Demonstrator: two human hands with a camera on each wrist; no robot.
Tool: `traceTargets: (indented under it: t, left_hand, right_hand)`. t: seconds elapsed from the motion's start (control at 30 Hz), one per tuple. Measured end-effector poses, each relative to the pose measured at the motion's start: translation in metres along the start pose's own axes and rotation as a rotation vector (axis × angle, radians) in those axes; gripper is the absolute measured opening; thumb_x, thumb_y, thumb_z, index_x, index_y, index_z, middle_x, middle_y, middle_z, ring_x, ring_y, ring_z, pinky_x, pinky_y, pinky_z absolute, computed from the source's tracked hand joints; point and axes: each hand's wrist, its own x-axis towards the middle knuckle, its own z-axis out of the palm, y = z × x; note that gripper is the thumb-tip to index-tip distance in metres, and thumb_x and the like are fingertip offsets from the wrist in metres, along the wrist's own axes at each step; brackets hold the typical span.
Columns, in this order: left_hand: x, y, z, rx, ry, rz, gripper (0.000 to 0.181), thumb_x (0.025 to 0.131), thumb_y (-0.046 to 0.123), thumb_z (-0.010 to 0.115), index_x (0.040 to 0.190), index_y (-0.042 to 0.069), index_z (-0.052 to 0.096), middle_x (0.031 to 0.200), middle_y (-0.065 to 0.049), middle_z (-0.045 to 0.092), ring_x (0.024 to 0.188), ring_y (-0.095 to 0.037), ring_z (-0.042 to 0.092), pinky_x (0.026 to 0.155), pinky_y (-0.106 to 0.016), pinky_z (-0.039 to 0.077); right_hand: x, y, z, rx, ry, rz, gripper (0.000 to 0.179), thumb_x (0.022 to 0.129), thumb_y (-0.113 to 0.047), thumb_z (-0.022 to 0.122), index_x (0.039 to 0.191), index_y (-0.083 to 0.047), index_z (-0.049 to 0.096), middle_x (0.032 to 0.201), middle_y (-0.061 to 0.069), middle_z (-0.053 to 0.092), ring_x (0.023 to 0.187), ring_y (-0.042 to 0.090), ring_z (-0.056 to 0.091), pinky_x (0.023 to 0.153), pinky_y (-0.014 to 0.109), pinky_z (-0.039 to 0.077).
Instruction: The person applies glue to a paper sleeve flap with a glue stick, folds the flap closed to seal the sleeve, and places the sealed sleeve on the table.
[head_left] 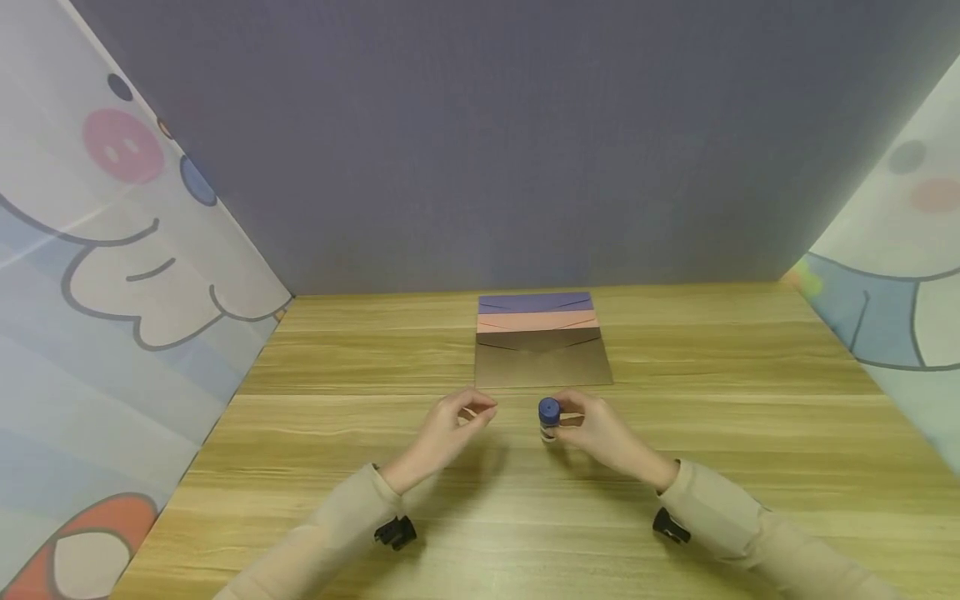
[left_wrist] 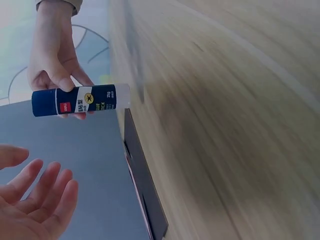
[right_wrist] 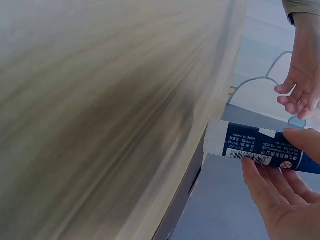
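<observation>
A dark blue glue stick (left_wrist: 85, 100) with a white base stands upright, gripped between the thumb and fingers of my right hand (head_left: 597, 425). Its blue cap (head_left: 549, 409) faces up in the head view, and printed labels show in both wrist views. Whether its base touches the table cannot be told. To its left, my left hand (head_left: 453, 421) hovers with loosely bent fingers and nothing between them. Just beyond both hands lie overlapping envelopes: a brown one (head_left: 542, 367) nearest, then a pink one (head_left: 536, 321), then a purple one (head_left: 534, 302).
The wood-grain table (head_left: 337, 358) ends at a grey panel (head_left: 525, 150) behind the envelopes. Cartoon-printed sheets flank it on the left (head_left: 120, 250) and right (head_left: 907, 275). Small black devices hang at the left cuff (head_left: 395, 532) and right cuff (head_left: 671, 526).
</observation>
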Motion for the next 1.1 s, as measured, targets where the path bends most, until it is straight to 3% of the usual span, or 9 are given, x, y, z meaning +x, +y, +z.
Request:
traceTargets:
  t: [0.6, 1.1]
  left_hand:
    - [-0.006, -0.010, -0.007, 0.045, -0.051, -0.035, 0.016, 0.088, 0.013, 0.054, 0.097, 0.001, 0.062, 0.092, -0.003, 0.062, 0.082, -0.017, 0.058, 0.072, -0.023, 0.048]
    - [-0.006, -0.015, -0.008, 0.051, -0.072, -0.034, 0.018, 0.087, 0.013, 0.054, 0.097, -0.001, 0.062, 0.091, -0.004, 0.062, 0.082, -0.017, 0.058, 0.071, -0.022, 0.048]
  right_hand:
    - [0.005, 0.011, 0.005, 0.001, -0.042, 0.040, 0.032, 0.076, 0.006, 0.061, 0.106, 0.012, 0.051, 0.103, 0.028, 0.056, 0.089, 0.034, 0.060, 0.072, 0.024, 0.052]
    - [0.006, 0.014, 0.006, -0.051, -0.026, -0.008, 0.029, 0.079, -0.004, 0.064, 0.104, 0.006, 0.056, 0.100, 0.020, 0.060, 0.091, 0.033, 0.060, 0.072, 0.026, 0.052]
